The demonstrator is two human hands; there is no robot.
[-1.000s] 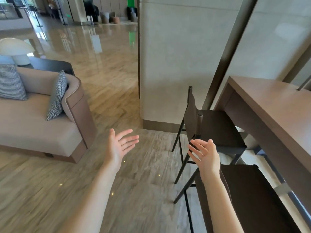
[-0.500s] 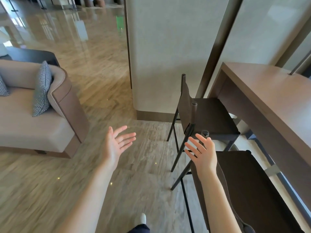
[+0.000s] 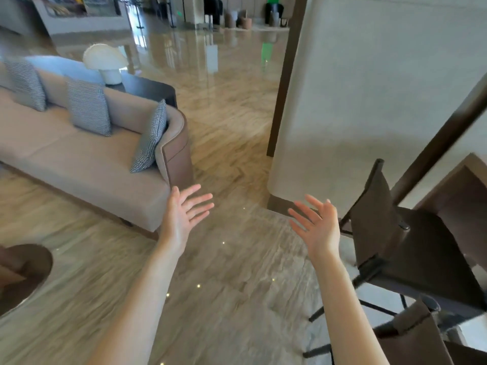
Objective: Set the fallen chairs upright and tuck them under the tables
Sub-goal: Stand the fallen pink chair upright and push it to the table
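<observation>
Left hand (image 3: pixel 184 216): centre of frame, fingers spread, palm open, holding nothing, above the polished floor (image 3: pixel 232 272). Right hand (image 3: pixel 320 227): right of centre, fingers likewise spread and empty, just left of the chair backrest, not touching it. 2 dark chairs stand upright at the right edge: the far chair (image 3: pixel 411 243) in the middle right, the near chair (image 3: pixel 421 335) in the lower right corner. Table (image 3: pixel 458 191): right edge, behind the far chair. A beige sofa (image 3: pixel 87 159) occupies the left of the frame.
</observation>
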